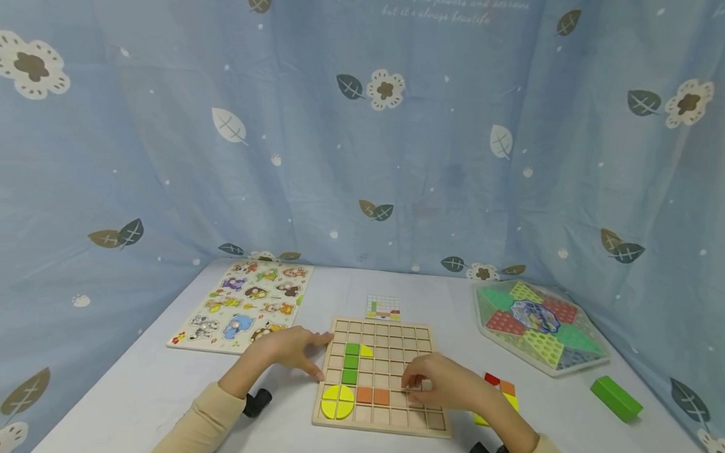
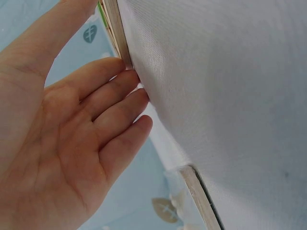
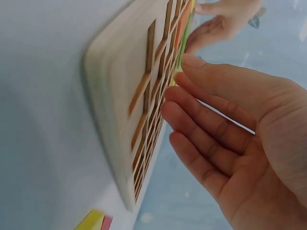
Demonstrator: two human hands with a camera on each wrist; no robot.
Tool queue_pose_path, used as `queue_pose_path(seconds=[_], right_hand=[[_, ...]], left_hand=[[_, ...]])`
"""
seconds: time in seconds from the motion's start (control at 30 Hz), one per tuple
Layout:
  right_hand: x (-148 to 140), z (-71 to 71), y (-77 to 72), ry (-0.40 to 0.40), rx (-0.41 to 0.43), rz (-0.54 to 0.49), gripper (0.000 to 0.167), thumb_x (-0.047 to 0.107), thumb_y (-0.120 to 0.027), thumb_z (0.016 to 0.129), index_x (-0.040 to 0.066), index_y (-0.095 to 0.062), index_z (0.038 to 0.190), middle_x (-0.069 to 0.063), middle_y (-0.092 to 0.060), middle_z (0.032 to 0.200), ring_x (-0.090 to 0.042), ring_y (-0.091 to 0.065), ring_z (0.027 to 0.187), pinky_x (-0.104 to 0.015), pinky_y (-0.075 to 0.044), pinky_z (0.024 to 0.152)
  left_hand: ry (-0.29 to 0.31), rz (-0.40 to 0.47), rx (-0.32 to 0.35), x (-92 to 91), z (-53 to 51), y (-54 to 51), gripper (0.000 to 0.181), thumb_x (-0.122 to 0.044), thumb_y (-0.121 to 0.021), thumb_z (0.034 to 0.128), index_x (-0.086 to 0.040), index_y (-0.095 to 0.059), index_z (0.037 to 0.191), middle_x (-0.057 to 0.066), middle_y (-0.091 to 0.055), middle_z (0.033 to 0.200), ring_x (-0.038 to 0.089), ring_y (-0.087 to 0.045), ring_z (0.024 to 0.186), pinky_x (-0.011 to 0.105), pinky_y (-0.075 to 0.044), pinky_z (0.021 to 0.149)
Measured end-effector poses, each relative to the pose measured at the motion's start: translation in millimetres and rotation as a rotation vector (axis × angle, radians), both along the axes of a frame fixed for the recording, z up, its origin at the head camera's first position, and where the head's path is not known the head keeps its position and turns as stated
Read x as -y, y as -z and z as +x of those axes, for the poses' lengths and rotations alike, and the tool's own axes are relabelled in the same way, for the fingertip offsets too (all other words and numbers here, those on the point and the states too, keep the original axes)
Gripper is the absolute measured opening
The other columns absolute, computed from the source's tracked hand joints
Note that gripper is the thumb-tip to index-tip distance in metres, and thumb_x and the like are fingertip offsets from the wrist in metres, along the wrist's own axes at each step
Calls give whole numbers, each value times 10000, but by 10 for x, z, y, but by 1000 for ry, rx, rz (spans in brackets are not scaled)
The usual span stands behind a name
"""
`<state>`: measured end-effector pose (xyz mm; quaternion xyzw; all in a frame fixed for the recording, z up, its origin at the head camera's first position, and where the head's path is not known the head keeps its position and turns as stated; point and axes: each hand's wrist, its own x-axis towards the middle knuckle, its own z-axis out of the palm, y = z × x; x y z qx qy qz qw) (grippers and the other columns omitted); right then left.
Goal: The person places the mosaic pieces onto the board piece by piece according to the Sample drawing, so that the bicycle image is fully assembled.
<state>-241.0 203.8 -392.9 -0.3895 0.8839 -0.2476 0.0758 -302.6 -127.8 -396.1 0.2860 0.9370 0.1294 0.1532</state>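
A wooden grid board [image 1: 379,428] lies in the middle of the white table. Several green squares [image 1: 350,361] form a column in it, beside one yellow quarter-circle piece [image 1: 367,352]. At its lower left, yellow quarters make a circle [image 1: 337,401]; two orange squares [image 1: 372,396] sit right of it. My left hand [image 1: 292,348] rests against the board's left edge, fingertips touching the rim in the left wrist view. Over the board's right part, my right hand [image 1: 447,381] has loosely bent fingers, thumb apart from them in the right wrist view; no piece shows between them.
Behind the board lies a small pattern card [image 1: 383,307]. An animal puzzle [image 1: 227,315] is at left, a star-patterned game board [image 1: 539,326] at back right. Coloured pieces [image 1: 507,387] lie partly behind my right arm, with a green block [image 1: 616,398] farther right.
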Motion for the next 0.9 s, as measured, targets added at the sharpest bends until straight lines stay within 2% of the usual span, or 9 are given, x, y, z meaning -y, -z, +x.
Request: queue_pose_path(seconds=[0.2, 0.33, 0.43, 0.63, 0.73, 0.9], right_hand=[[-202, -22, -64, 28, 26, -8, 130, 96, -703, 882, 121, -702, 1009, 71, -658, 931, -47, -593, 841, -269, -544, 738], [-384, -72, -149, 71, -12, 13, 154, 96, -718, 870, 95, -697, 1022, 34, -668, 934, -79, -606, 843, -317, -557, 743], [-559, -108, -201, 105, -44, 30, 186, 85, -741, 847, 74, -691, 1026, -1, -676, 941, -142, -628, 850, -369, -566, 750], [-853, -150, -239, 191, -41, 56, 196, 86, -760, 824, 70, -687, 1004, -20, -675, 926, -247, -639, 860, -438, -563, 761], [-970, -167, -212, 235, -9, 75, 179, 70, -767, 811, 92, -690, 971, 4, -664, 906, -232, -633, 848, -419, -567, 751], [-1180, -183, -170, 279, 72, 85, 146, 28, -771, 786, 101, -686, 880, 33, -641, 843, -162, -595, 781, -291, -554, 687]], left_hand=[[-9, 3, 5, -1, 2, 5, 863, -474, -794, 734, -169, -445, 1462, 107, -472, 1445, 303, -435, 1322, 458, -396, 1056], [-6, 3, 2, 8, 0, -5, 865, -471, -795, 734, -169, -442, 1464, 107, -472, 1446, 306, -434, 1322, 461, -397, 1055], [1, 5, -2, 13, -3, -14, 864, -469, -793, 737, -168, -439, 1465, 104, -469, 1449, 312, -430, 1324, 467, -393, 1057], [12, 20, -1, 14, -2, -17, 855, -458, -793, 742, -164, -439, 1464, 100, -455, 1459, 320, -421, 1329, 472, -384, 1064], [16, 24, -1, 13, 6, -18, 849, -452, -793, 746, -159, -442, 1462, 112, -459, 1454, 324, -425, 1325, 475, -387, 1060], [8, 27, 1, 12, 20, -19, 842, -443, -798, 747, -158, -448, 1459, 119, -477, 1438, 327, -443, 1311, 479, -402, 1045]])
